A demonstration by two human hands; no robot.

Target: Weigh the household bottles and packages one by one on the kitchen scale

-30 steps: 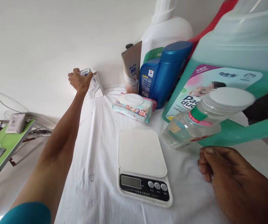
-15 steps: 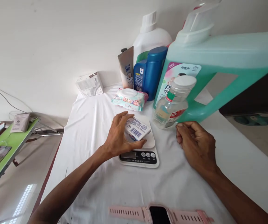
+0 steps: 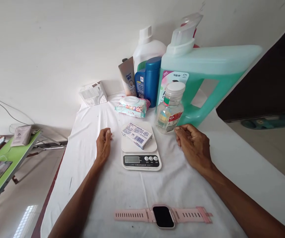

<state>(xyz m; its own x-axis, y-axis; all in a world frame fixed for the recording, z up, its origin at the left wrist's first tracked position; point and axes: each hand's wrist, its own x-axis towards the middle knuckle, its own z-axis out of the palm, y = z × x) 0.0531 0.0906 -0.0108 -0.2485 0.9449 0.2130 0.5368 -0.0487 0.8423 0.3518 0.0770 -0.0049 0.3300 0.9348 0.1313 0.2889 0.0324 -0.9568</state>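
Note:
A small white box with blue print and a barcode [image 3: 138, 134] lies askew on the white plate of a kitchen scale [image 3: 141, 164]. My left hand [image 3: 103, 144] rests on the cloth to the left of the scale, apart from the box, its fingers loosely curled in with nothing visible in them. To the right of the scale, my right hand [image 3: 194, 144] is closed in a loose fist, with nothing showing in it. Its knuckles are close to a clear jar with a white lid [image 3: 170, 110]. The scale's display looks blank.
Behind stand a large green liquid jug [image 3: 213, 62], a blue bottle [image 3: 153, 82], a white bottle [image 3: 149, 48] and a brown tube [image 3: 127, 76]. A wipes pack [image 3: 132, 107] and a carton [image 3: 93, 94] lie near the wall. A pink-strapped smartwatch [image 3: 163, 216] lies in front.
My left hand has let go of the small box and drawn back to the left, its fingers curling in. The box stays on the scale. The camera view has shifted slightly; my right hand keeps its pose.

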